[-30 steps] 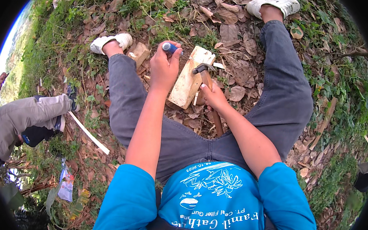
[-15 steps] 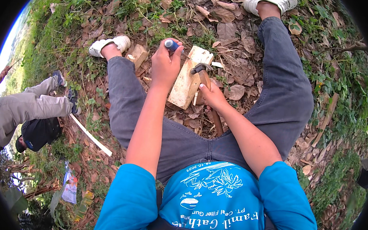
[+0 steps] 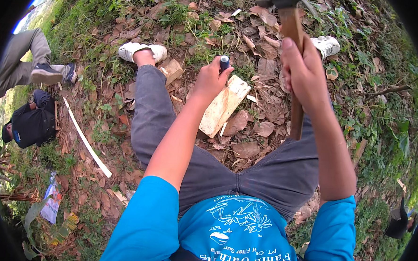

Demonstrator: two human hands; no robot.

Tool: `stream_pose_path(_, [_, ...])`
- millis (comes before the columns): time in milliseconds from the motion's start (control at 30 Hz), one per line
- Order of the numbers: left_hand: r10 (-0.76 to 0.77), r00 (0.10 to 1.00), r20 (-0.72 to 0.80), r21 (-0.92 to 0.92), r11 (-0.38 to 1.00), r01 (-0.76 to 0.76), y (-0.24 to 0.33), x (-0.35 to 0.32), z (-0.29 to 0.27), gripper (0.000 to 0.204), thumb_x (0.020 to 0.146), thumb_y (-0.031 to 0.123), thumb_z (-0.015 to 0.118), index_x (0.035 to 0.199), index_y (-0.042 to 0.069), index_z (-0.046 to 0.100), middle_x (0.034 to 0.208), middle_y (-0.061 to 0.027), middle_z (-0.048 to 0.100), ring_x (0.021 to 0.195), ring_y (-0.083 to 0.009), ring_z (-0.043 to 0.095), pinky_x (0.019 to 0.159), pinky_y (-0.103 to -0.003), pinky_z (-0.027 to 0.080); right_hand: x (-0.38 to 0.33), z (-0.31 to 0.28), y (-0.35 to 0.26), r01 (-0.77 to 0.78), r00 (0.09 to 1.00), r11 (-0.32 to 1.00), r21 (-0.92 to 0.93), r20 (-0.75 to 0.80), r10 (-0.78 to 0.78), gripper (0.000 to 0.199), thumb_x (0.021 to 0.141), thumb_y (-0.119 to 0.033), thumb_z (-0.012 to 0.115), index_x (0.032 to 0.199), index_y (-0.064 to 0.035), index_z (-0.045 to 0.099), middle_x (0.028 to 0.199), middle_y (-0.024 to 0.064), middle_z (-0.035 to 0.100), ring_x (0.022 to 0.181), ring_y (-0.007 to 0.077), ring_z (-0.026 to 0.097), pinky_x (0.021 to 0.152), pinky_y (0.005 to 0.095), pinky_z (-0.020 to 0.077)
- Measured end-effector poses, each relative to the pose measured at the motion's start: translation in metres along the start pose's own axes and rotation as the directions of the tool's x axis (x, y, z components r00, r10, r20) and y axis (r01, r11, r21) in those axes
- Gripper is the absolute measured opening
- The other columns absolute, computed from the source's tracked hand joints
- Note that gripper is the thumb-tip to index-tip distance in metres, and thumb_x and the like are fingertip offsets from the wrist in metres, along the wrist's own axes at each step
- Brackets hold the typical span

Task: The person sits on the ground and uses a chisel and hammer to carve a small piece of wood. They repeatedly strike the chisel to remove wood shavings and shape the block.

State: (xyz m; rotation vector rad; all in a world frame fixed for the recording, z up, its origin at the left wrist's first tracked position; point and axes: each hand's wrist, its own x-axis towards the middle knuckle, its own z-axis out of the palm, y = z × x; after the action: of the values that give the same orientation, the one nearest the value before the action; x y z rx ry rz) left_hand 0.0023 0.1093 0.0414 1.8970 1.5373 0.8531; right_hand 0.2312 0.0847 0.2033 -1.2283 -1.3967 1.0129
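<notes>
The fingers of the left hand close around the dark blue handle of a tool, its pale round end facing up; the lower end is hidden, so whether it touches wood cannot be told. The right hand grips the wooden handle of a hammer, holding it up with the dark metal head at the top edge, well apart from the tool. A pale wooden block lies on the leaf-strewn ground between the lower legs, just beside the left hand. A smaller wood piece lies near the left shoe. Farther left, a long pale strip stretches near a person in black and another person in khaki trousers; a plastic bag lies below them.
</notes>
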Motion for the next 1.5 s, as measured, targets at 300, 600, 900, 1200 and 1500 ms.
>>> stream_pose_path(300, [0.015, 1.0, -0.011, -0.109, 0.994, -0.016, -0.002, -0.008, 0.002, 0.031, 0.095, 0.03, 0.074, 0.108, 0.002, 0.068, 0.088, -0.0186, 0.074, 0.084, -0.0351, 0.074, 0.074, -0.041, 0.056, 0.014, 0.037, 0.006, 0.218, 0.914, 0.75, -0.624, 0.401, 0.067, 0.03, 0.102, -0.02, 0.06, 0.121, 0.0018, 0.052, 0.096, 0.0312, 0.067, 0.089, 0.0495, 0.067, 0.08, 0.0502, 0.0513])
stream_pose_path(600, [0.037, 0.997, -0.063, -0.158, 0.986, -0.046, -0.023, -0.008, -0.011, 0.035, 0.093, 0.034, 0.076, 0.098, 0.001, 0.065, 0.076, -0.0206, 0.068, 0.07, -0.0394, 0.068, 0.063, -0.046, 0.051, -0.003, 0.067, -0.049, 0.221, 0.971, 0.892, -0.394, 0.176, -0.163, 0.029, 0.101, -0.023, 0.065, 0.117, -0.0006, 0.056, 0.087, 0.023, 0.069, 0.082, 0.0439, 0.068, 0.07, 0.0486, 0.0507])
stream_pose_path(900, [0.0, 0.999, -0.037, -0.164, 0.986, -0.007, -0.025, -0.009, -0.019, 0.034, 0.092, 0.033, 0.076, 0.096, 0.001, 0.066, 0.073, -0.0198, 0.068, 0.068, -0.0373, 0.069, 0.062, -0.044, 0.052, -0.004, 0.067, -0.078, 0.198, 0.976, 0.961, -0.195, 0.131, -0.175, 0.023, 0.105, -0.022, 0.062, 0.116, -0.0014, 0.058, 0.079, 0.0048, 0.061, 0.068, 0.0108, 0.054, 0.063, 0.0305, 0.0456])
stream_pose_path(1200, [-0.039, 0.99, 0.137, -0.035, 0.998, 0.044, -0.018, 0.002, -0.034, 0.031, 0.087, 0.03, 0.081, 0.1, 0.003, 0.073, 0.085, -0.0179, 0.075, 0.079, -0.0288, 0.074, 0.074, -0.039, 0.056, -0.061, 0.041, 0.044, -0.044, 0.979, 0.927, -0.372, 0.17, 0.115, 0.027, 0.103, -0.024, 0.061, 0.114, -0.0004, 0.058, 0.091, 0.0171, 0.07, 0.082, 0.0269, 0.069, 0.075, 0.0412, 0.0517])
stream_pose_path(1500, [-0.459, 0.633, 0.624, 0.762, 0.537, -0.362, 0.071, 0.073, -0.032, 0.041, 0.079, 0.021, 0.076, 0.118, 0.008, 0.075, 0.12, -0.0116, 0.075, 0.109, -0.0307, 0.073, 0.09, -0.046, 0.06, -0.163, 0.104, 0.218, -0.545, 0.775, 0.779, -0.309, 0.169, 0.609, 0.028, 0.102, -0.027, 0.058, 0.115, -0.0022, 0.058, 0.077, 0.0046, 0.061, 0.058, 0.0156, 0.057, 0.053, 0.0355, 0.0471])
